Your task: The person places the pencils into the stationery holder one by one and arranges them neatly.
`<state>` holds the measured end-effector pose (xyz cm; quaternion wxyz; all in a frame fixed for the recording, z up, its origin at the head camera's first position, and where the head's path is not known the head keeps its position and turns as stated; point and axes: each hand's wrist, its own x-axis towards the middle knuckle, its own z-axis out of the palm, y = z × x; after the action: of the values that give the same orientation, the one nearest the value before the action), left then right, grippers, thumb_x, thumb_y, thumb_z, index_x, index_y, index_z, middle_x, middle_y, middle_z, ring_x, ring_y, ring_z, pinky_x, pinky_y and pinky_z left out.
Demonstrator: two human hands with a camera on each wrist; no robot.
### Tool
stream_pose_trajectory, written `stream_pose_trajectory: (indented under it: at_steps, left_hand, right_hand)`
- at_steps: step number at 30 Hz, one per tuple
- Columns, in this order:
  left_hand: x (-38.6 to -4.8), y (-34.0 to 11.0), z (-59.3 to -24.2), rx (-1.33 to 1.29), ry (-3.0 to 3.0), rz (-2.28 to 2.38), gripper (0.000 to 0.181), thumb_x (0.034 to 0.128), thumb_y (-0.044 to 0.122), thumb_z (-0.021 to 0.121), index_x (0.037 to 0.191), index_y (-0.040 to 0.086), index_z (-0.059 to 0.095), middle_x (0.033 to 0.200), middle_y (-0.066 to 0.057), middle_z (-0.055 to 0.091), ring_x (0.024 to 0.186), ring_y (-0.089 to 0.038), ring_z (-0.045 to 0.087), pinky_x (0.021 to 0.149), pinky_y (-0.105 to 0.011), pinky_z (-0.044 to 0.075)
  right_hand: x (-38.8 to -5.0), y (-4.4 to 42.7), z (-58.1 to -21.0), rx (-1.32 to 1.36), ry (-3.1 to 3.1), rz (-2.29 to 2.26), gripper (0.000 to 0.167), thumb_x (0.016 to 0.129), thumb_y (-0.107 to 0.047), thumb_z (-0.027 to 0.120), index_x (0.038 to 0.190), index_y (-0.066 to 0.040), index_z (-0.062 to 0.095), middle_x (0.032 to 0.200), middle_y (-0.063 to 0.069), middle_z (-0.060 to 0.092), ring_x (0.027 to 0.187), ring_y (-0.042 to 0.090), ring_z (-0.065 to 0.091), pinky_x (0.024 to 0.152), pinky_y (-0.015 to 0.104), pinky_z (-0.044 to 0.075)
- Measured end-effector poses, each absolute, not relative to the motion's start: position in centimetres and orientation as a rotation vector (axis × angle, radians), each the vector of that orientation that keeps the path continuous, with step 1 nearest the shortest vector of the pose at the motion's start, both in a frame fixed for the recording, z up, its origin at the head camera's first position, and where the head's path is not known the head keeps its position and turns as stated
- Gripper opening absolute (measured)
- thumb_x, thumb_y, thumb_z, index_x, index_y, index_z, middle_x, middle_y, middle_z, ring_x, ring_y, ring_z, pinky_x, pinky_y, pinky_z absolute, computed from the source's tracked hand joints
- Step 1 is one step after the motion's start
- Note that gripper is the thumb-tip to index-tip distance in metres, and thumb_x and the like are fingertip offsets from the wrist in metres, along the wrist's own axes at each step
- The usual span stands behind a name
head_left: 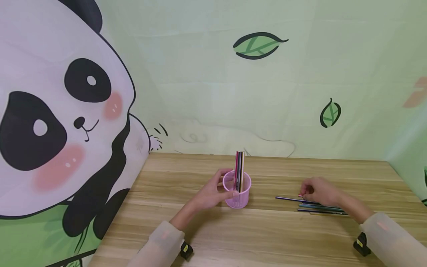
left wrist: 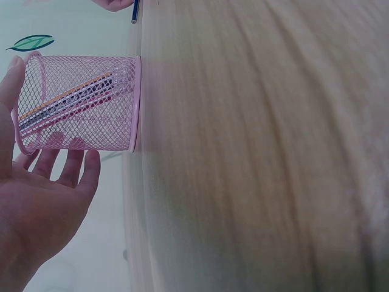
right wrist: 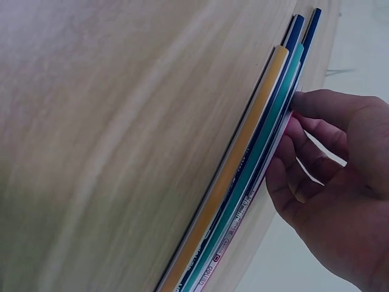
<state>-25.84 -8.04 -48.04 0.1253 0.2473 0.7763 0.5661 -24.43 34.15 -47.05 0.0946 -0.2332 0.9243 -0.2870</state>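
Note:
A pink mesh pen cup (head_left: 242, 200) stands upright on the table, and several colored pencils (head_left: 239, 167) lean inside it. My left hand (head_left: 210, 194) holds the cup from its left side, with thumb and fingers around the wall; in the left wrist view the fingers lie against the mesh (left wrist: 79, 125). To the right, my right hand (head_left: 321, 191) pinches a red-pink pencil (head_left: 300, 195) at the far side of a loose bunch. Beside it lie a yellow-orange pencil (right wrist: 243, 143), a teal pencil (right wrist: 267, 137) and dark blue ones (right wrist: 312, 27). The palm hides part of the bunch.
The wood-grain table (head_left: 263, 241) meets a pale green cloth backdrop (head_left: 200, 92) at its rear edge. A large printed panda (head_left: 100, 129) covers the left side, and printed leaves (head_left: 258, 46) dot the cloth.

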Motion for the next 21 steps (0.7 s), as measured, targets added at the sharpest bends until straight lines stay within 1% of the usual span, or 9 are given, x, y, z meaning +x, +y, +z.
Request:
stream_pose_trajectory:
  at_steps: [8,15,21]
  left_hand:
    - [-25.7,-8.1,-47.9,0.741,2.265,1.65,0.081,0.0941,0.026,0.083,0.16,0.018,0.037,0.153,-0.012,0.05,0.137,-0.04,0.054,0.113,-0.05,0.048]
    - [-25.9,-8.0,-48.1,0.736,2.272,1.644,0.082,0.0932,0.026,0.084,0.16,0.018,0.037,0.153,-0.009,0.05,0.138,-0.038,0.055,0.113,-0.045,0.049]
    - [-25.8,-8.1,-48.0,0.748,2.266,1.648,0.081,0.0939,0.026,0.083,0.16,0.017,0.037,0.153,-0.011,0.05,0.136,-0.039,0.056,0.112,-0.047,0.05]
  right_hand:
    - [-24.6,34.1,-47.3,-0.712,2.765,-0.825,0.015,0.092,-0.005,0.078,0.089,-0.009,0.065,0.082,-0.005,0.06,0.074,0.008,0.052,0.064,0.025,0.047]
    - [-24.5,33.5,-47.1,-0.664,2.826,-0.799,0.013,0.09,-0.001,0.075,0.091,-0.007,0.064,0.083,-0.004,0.061,0.074,0.01,0.052,0.063,0.025,0.047]
    - [-25.3,33.1,-46.6,-0.681,2.882,-0.828,0.009,0.094,0.001,0.072,0.095,-0.004,0.066,0.084,-0.002,0.063,0.075,0.011,0.054,0.063,0.026,0.049]
